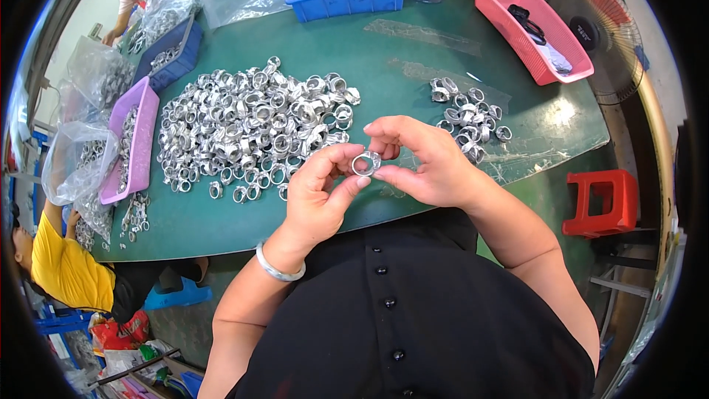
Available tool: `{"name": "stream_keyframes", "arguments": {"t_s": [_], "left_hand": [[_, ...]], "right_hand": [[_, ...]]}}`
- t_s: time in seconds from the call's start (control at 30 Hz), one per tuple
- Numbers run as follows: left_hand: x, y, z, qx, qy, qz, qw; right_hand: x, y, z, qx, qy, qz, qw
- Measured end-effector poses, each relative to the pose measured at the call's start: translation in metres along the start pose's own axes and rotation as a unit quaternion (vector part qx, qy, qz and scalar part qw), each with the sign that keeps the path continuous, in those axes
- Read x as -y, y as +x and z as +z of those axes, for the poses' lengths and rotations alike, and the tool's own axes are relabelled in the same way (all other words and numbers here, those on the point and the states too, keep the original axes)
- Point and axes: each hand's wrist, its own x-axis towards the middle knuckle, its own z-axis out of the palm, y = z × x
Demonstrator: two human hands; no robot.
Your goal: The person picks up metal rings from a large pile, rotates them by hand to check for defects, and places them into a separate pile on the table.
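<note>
A small silver metal ring (pixel 364 165) with a bulkier part on one side is held up over the table's near edge. My left hand (pixel 316 192) pinches it from the left between thumb and fingers. From the right, thumb and fingertips of my right hand (pixel 425 161) close on its bulkier side. Beyond my left hand spreads a large heap of similar silver rings (pixel 247 122) on the green table (pixel 325 44). A smaller group of rings (pixel 469 114) lies beyond my right hand.
Blue bins (pixel 347 0) and a purple basket (pixel 140 140) hold more metal parts. A pink basket (pixel 509 22) with dark-handled scissors stands far right, before a fan (pixel 591 33). A red stool (pixel 602 203) is at right. Two other people sit at left, one in a yellow shirt (pixel 70 270).
</note>
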Motion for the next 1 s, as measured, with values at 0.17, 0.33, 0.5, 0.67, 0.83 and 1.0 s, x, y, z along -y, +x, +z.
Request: {"name": "stream_keyframes", "arguments": {"t_s": [0.17,0.33,0.5,0.67,0.83,1.0], "left_hand": [[0.001,-0.001,-0.002,-0.036,0.118,0.037,0.992],[-0.002,-0.001,-0.001,-0.052,0.198,0.110,0.973],[-0.003,-0.003,-0.003,-0.048,0.226,0.145,0.962],[0.000,-0.003,-0.002,-0.063,0.260,0.206,0.941],[0.004,-0.005,-0.003,-0.067,0.260,0.180,0.946],[0.009,-0.007,-0.006,-0.067,0.239,0.150,0.957]], "right_hand": [[-0.003,0.000,0.002,0.007,-0.001,0.009,1.000],[-0.005,-0.001,0.005,0.009,0.025,0.040,0.999],[-0.002,-0.001,0.007,0.005,0.008,0.029,1.000],[0.000,-0.002,0.010,-0.007,-0.028,-0.020,0.999],[0.004,0.000,0.010,-0.006,-0.054,-0.031,0.998],[0.003,0.001,0.011,-0.007,-0.050,-0.035,0.998]]}}
